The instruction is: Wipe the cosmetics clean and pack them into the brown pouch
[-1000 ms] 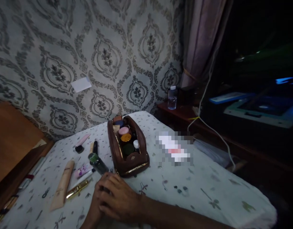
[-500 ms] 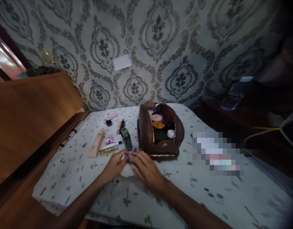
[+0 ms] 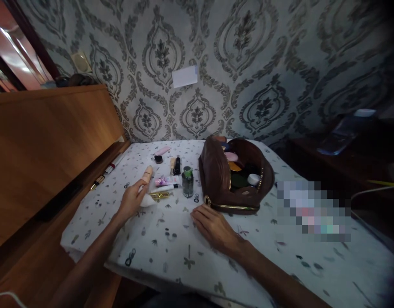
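Observation:
My left hand point(image 3: 133, 199) is closed around the lower part of a beige squeeze tube point(image 3: 147, 174) lying on the patterned cloth. A crumpled white piece, like a tissue point(image 3: 147, 201), sticks out beneath its fingers; how it is held is hidden. My right hand point(image 3: 214, 226) rests palm down on the cloth, its fingers stretched out together and nothing visible in them. Just beyond it stands an unzipped brown cosmetic bag point(image 3: 214, 175) with several round-lidded containers inside. A dark bottle with a green cap point(image 3: 187, 183) stands upright between my hands.
Near the bottle lie a gold tube point(image 3: 159, 195), a pink-and-white tube point(image 3: 167, 181), a black tube point(image 3: 177, 166) and a round black pot point(image 3: 158, 159). A wooden board point(image 3: 55, 141) borders the left side. At right, a clear bottle point(image 3: 346, 130) lies tilted on dark furniture.
My hands, together over the white piece before, are now apart. The left has moved left onto the beige tube, the white piece going with it; the right lies on the cloth. The view has shifted left.

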A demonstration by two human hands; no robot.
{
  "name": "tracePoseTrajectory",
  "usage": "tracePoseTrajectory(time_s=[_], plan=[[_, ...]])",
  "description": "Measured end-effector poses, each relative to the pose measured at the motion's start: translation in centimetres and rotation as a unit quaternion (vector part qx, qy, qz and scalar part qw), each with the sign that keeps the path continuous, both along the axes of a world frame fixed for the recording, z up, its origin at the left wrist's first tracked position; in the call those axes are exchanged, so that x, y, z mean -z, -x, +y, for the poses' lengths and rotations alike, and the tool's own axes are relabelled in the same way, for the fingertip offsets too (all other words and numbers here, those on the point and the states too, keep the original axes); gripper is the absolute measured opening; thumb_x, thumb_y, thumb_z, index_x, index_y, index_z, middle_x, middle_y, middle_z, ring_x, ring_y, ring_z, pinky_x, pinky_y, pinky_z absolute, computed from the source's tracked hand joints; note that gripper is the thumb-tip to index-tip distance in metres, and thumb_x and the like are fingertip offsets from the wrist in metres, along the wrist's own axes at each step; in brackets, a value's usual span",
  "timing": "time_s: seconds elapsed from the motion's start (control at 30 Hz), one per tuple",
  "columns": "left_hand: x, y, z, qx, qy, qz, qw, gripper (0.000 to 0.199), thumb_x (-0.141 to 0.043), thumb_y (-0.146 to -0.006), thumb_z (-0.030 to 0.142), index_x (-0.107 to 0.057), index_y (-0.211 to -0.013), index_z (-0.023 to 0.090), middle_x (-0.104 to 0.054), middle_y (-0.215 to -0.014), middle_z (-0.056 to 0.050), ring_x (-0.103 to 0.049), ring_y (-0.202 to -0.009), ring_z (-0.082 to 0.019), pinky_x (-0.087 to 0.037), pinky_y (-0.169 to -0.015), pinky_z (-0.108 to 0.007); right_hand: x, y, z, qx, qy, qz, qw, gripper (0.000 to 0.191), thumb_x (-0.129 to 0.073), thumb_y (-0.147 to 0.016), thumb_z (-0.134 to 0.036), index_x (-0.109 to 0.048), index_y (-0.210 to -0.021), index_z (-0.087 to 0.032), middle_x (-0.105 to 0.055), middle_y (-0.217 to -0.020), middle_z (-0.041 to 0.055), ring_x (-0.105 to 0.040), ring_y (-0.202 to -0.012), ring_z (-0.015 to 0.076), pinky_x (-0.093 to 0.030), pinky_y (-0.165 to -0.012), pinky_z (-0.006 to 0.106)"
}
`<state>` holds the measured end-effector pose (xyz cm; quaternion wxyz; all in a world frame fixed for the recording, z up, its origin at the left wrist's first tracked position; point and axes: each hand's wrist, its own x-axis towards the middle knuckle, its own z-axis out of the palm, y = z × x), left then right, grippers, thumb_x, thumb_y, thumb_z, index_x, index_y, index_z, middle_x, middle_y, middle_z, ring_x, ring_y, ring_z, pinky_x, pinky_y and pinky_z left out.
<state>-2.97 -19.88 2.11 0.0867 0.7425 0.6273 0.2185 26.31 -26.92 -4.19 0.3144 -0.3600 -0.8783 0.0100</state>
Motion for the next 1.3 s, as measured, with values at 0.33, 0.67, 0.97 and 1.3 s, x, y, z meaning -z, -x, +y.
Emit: tracePoseTrajectory(time_s=[0.33,0.67,0.97,1.3], plan=[[0.0,2.1,2.8,-0.041,0.033,0.094,0.994,0.034,-0.045,-0.094,0.048,-0.057,-0.112,0.022,-0.070,-0.102,-0.009,-0.063,-0.091,-0.027,-0.041,-0.072,-0.031,-2.8,4.6,2.2,0.019,0.103,-0.007,0.994,0.019,-0.045,-0.097,-0.016,-0.064,-0.093,-0.017,-0.067,-0.090,0.0074,-0.063,-0.087,0.0208,-0.051,-0.077,0.033],[-0.9,-7.7,11.5,0.066,0.048,0.089,0.993,0.029,-0.049,-0.094,0.032,-0.056,-0.119,0.019,-0.068,-0.119,-0.014,-0.061,-0.114,-0.028,-0.043,-0.087,-0.033,0.2,6.0,2.4,0.049,0.136,0.123,0.982,0.018,-0.048,-0.094,-0.014,-0.066,-0.097,-0.017,-0.074,-0.095,0.0077,-0.068,-0.089,0.0186,-0.051,-0.081,0.028],[0.9,-11.6,15.0,0.011,0.105,0.087,0.991,0.049,-0.067,-0.077,0.025,-0.053,-0.121,0.011,-0.069,-0.111,-0.026,-0.067,-0.105,-0.038,-0.048,-0.078,-0.038,-0.6,5.1,2.3,0.069,0.121,0.030,0.990,0.016,-0.048,-0.095,-0.020,-0.064,-0.093,-0.017,-0.074,-0.090,0.0075,-0.067,-0.083,0.0188,-0.045,-0.073,0.026],[-1.6,-7.7,6.2,0.030,0.047,-0.290,0.955,0.074,-0.061,-0.079,0.029,-0.032,-0.146,0.023,-0.063,-0.089,-0.001,-0.063,-0.060,-0.014,-0.052,-0.053,-0.024,-1.2,6.1,1.8,0.002,0.271,0.415,0.868,0.029,-0.044,-0.097,-0.029,-0.060,-0.120,-0.021,-0.064,-0.080,0.0010,-0.061,-0.067,0.0139,-0.051,-0.065,0.026]])
